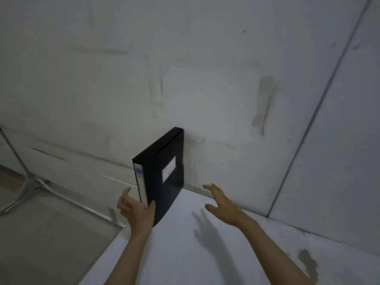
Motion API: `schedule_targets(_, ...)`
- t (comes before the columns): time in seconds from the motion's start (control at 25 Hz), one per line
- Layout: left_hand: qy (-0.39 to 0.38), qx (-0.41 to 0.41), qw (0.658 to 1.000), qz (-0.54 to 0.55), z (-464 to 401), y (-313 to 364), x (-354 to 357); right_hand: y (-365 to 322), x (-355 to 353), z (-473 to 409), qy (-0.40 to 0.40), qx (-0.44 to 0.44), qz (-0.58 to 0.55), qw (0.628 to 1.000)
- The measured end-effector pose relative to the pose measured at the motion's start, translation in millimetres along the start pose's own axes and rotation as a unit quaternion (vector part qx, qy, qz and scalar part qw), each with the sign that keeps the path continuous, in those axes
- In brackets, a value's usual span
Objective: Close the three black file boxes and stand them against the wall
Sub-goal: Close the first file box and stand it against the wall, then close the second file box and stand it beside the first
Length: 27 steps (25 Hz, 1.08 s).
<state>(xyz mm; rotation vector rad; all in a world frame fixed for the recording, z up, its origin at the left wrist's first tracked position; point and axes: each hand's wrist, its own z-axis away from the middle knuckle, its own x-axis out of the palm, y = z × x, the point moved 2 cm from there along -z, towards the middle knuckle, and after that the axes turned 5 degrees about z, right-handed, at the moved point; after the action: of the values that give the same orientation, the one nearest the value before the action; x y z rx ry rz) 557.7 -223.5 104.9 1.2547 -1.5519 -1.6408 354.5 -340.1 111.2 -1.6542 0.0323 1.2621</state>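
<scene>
One black file box [164, 175] stands upright on the white tabletop [185, 254], closed, its far narrow edge meeting the wall [205, 89]. Spine faces the camera; a white spine label [141, 186] with a small blue patch at its top runs down it. A pale rectangular label [169, 169] sits on the broad right face.

Left hand [137, 210]: at the near lower corner of the box. Thumb [152, 205] lies against the right face just beside the spine; the other fingers [124, 199] are spread and curled on the left of the spine, apart from each other. Whether those fingers actually press the box's left side cannot be told from this angle, so the grip is loose at most.

Right hand [222, 204]: to the right of the box, clear of it, hovering over the tabletop. Fingers extended and splayed, palm down, holding nothing. Its shadow [207, 231] falls on the tabletop below and nearer than the fingertips.

Beyond the left fingers, off the table's left edge: a metal stand [30, 182] with angled legs on the floor [51, 233].
</scene>
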Motion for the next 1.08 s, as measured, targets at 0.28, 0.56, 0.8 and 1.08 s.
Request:
schedule_targets(0.28, -0.264, -0.081, 0.947, -0.164, 155, -93, 22, 155, 35, 233, -0.002, 0.206, -0.059, 0.977)
schedule_targets(0.56, -0.491, 0.021, 0.831, -0.26, 312, -112, 93, 222, 4, 433, 0.088, 0.294, 0.059, 0.95)
schedule_targets(0.8, -0.516, 0.093, 0.787, -0.326, 430, -98, 120, 266, -15, 554, 0.074, 0.409, 0.17, 0.894)
schedule_targets(1.08, -0.468, 0.035, 0.835, -0.286, 496, -92, 130, 285, 11, 593, 0.046, 0.385, 0.158, 0.908)
